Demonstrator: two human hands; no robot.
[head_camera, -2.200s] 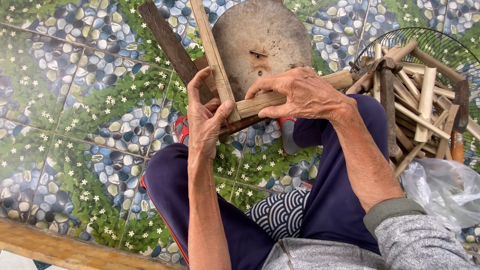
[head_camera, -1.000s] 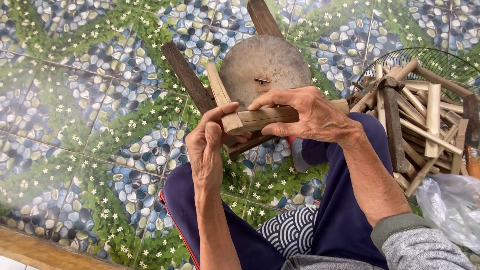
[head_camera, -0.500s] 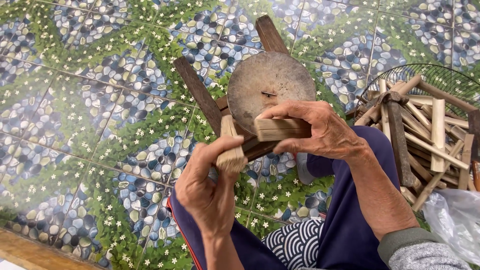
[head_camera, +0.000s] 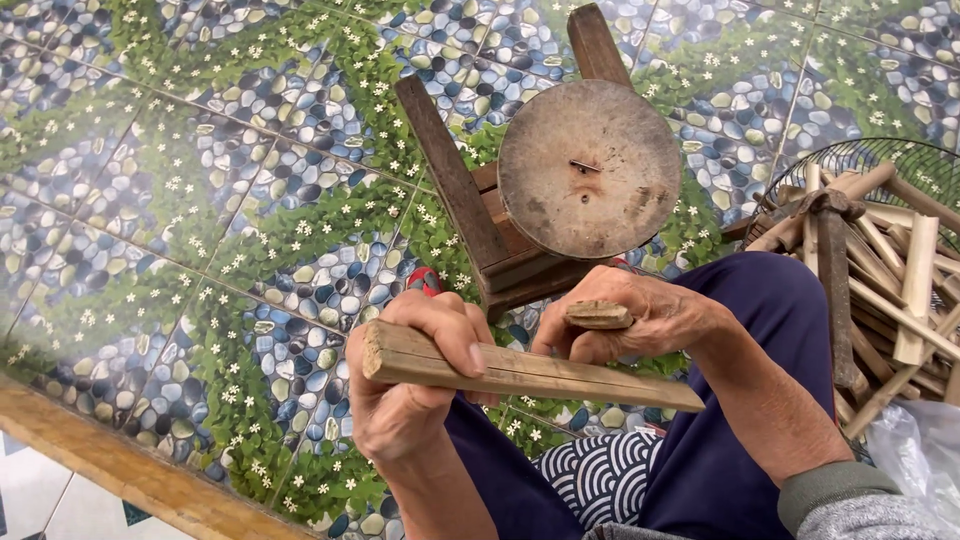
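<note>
1. Head view: a split bamboo slat (head_camera: 530, 372) is gripped at its near end by the left hand (head_camera: 410, 385), fingers wrapped over the top, slat lying roughly level across the lap.
2. A shorter bamboo piece (head_camera: 598, 315) is clenched in the right hand (head_camera: 640, 318), only its end showing past the fingers; the far end is hidden.
3. The two pieces are held just apart, not touching as far as can be told.
4. A round wooden stool (head_camera: 588, 168) is seen lying tipped on the patterned tile floor (head_camera: 200, 200), just beyond the hands.
5. A wire basket (head_camera: 860, 160) of cut bamboo sticks (head_camera: 915, 290) sits to the right.
6. Judgement: the slat should be kept steady near its end, thumb clear of split edges, so splinters are avoided.
</note>
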